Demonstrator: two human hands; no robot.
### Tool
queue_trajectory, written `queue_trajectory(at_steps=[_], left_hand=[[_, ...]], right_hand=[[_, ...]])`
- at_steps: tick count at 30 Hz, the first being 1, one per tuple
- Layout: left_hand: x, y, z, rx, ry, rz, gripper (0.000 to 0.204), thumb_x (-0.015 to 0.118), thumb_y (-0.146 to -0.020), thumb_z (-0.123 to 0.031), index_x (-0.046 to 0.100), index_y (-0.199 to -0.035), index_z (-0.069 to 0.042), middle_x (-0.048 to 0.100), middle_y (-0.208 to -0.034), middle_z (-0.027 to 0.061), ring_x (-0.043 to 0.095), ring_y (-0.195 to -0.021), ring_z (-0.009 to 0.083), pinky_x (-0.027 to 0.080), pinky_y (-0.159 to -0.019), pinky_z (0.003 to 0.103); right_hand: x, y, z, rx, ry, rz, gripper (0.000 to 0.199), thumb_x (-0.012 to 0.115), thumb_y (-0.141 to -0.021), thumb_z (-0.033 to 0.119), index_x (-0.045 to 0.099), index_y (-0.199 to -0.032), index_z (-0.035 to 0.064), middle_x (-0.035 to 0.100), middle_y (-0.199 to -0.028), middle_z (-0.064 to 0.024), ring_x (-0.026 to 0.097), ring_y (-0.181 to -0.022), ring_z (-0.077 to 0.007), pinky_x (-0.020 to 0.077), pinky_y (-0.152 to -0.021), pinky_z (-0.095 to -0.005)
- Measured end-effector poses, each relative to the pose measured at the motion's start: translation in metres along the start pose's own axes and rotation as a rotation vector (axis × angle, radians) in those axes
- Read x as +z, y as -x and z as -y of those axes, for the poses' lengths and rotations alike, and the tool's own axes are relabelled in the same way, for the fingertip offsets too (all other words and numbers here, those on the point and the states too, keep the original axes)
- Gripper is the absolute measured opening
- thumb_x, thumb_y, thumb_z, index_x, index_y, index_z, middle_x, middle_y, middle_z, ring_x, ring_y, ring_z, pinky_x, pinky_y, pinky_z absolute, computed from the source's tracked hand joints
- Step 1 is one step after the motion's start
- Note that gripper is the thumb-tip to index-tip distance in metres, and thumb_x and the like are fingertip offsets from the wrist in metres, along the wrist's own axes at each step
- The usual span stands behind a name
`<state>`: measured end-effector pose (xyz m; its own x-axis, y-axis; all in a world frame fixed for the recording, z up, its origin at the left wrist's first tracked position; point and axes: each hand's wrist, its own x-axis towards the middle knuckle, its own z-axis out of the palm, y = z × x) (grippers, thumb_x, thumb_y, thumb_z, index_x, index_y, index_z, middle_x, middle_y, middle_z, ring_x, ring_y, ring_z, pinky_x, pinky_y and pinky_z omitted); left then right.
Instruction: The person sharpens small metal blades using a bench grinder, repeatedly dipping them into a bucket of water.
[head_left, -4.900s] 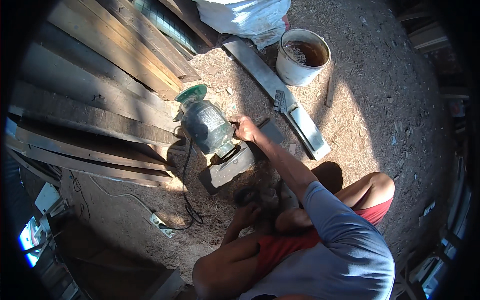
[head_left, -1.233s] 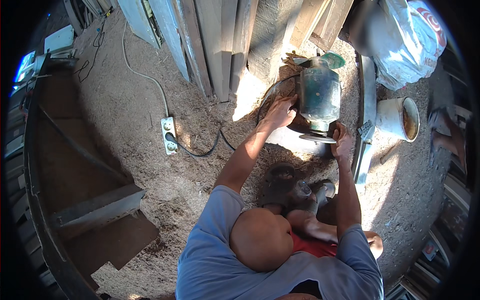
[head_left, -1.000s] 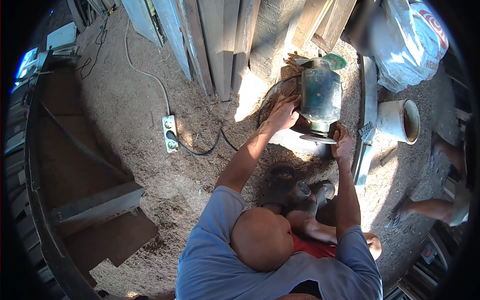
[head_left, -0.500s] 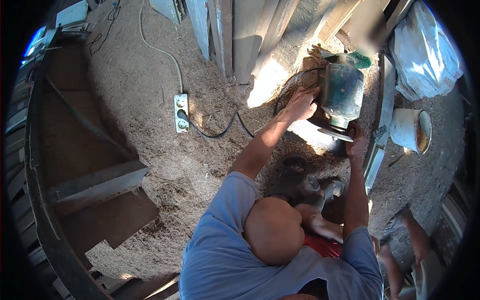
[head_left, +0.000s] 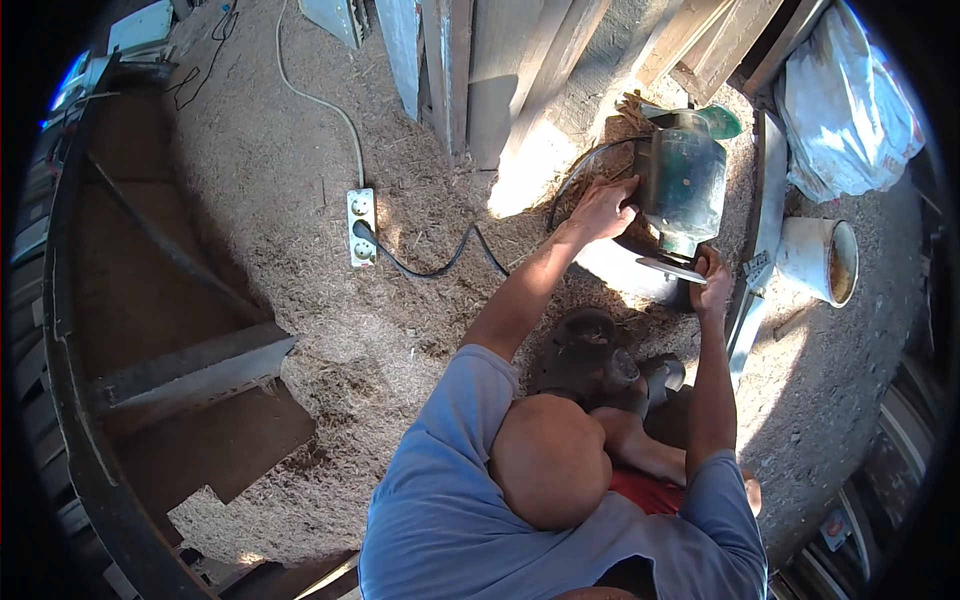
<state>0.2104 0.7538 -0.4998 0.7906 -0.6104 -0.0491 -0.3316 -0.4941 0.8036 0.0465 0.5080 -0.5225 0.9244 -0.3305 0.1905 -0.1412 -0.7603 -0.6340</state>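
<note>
On the ground ahead stands a green cylindrical electric motor [head_left: 685, 180], with a thin, pale metal disc [head_left: 668, 269] at its near end. My left hand [head_left: 600, 210] is at the motor's left side, index finger stretched towards its housing and nothing visible held. By the disc's right edge is my right hand [head_left: 710, 285], fingers curled closed. What lies between those fingers, if anything, is hidden. A dark cable [head_left: 590, 165] runs from behind the motor. Below the disc, a dark part [head_left: 682, 296] sits in shadow.
A white power strip [head_left: 361, 228] with a black plug lies to the left. A white bucket [head_left: 815, 260] and a plastic sack [head_left: 850, 110] stand right of a metal beam [head_left: 765, 210]. Wooden boards [head_left: 495, 80] lean at the back. My shoes [head_left: 585, 345] are close to the motor.
Another person's legs at the lower right have left the picture, as has the blurred shape behind the motor. Both my hands keep nearly the same places at the motor and disc.
</note>
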Motion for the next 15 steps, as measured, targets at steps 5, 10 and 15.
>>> queue_trajectory(at_steps=[5, 10, 15], left_hand=[[0.01, -0.003, 0.011, 0.119, -0.09, -0.006, 0.059, 0.048, -0.087, -0.02, 0.041, -0.141, 0.0, 0.048, -0.141, 0.02, 0.045, -0.13, 0.0273, 0.026, -0.113, 0.04], [0.005, -0.003, 0.018, 0.134, -0.127, -0.013, 0.056, 0.048, -0.087, -0.014, 0.042, -0.142, -0.001, 0.049, -0.139, 0.0199, 0.045, -0.13, 0.0279, 0.028, -0.111, 0.041], [0.006, -0.013, -0.002, -0.062, 0.037, 0.098, 0.054, 0.048, -0.09, -0.014, 0.042, -0.143, -0.01, 0.048, -0.142, 0.0166, 0.041, -0.133, 0.0343, 0.026, -0.115, 0.043]], right_hand=[[-0.003, 0.001, 0.008, -0.065, 0.1, 0.002, 0.023, 0.054, -0.092, 0.017, 0.063, -0.108, 0.003, 0.066, -0.101, -0.0167, 0.059, -0.097, -0.0361, 0.0451, -0.088, -0.0425], [-0.002, -0.004, 0.011, -0.044, 0.105, -0.007, 0.024, 0.055, -0.091, 0.015, 0.065, -0.107, 0.0008, 0.067, -0.097, -0.0193, 0.063, -0.094, -0.0365, 0.0477, -0.085, -0.0429], [-0.024, 0.0, -0.01, 0.056, -0.046, -0.08, 0.025, 0.053, -0.091, 0.01, 0.062, -0.11, -0.0032, 0.066, -0.094, -0.0216, 0.066, -0.087, -0.0355, 0.0519, -0.075, -0.039]])
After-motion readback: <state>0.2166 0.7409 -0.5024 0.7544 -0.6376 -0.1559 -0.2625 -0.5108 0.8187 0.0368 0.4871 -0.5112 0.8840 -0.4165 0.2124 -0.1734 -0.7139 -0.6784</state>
